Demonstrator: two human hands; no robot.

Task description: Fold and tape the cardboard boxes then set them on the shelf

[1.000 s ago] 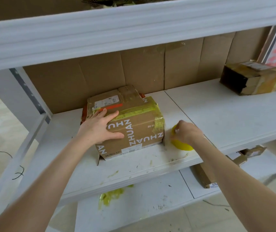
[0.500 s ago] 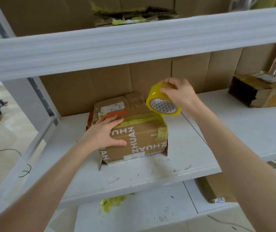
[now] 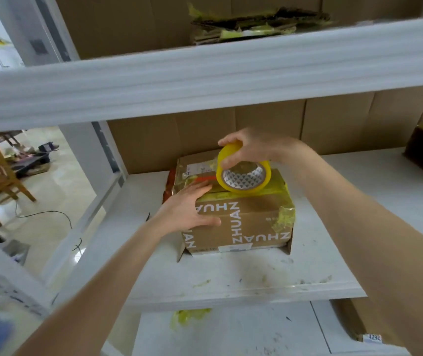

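We press our left hand [image 3: 192,209] flat on the left corner of the box [image 3: 243,227], steadying it; our right hand [image 3: 251,147] grips the tape roll [image 3: 243,178] atop the box, likely to seal it.

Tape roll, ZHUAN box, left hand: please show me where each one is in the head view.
tape roll [image 3: 243,177], head view, patterned inner core
ZHUAN box [image 3: 241,222], head view, lettered front face
left hand [image 3: 192,209], head view, back of the hand

view: head | from: up on the person's head | faces: forward and down, into the shelf [image 3: 231,281] | near: close, box [image 3: 246,227] sits in the middle | lens: wide, floor [image 3: 51,214] shows at left
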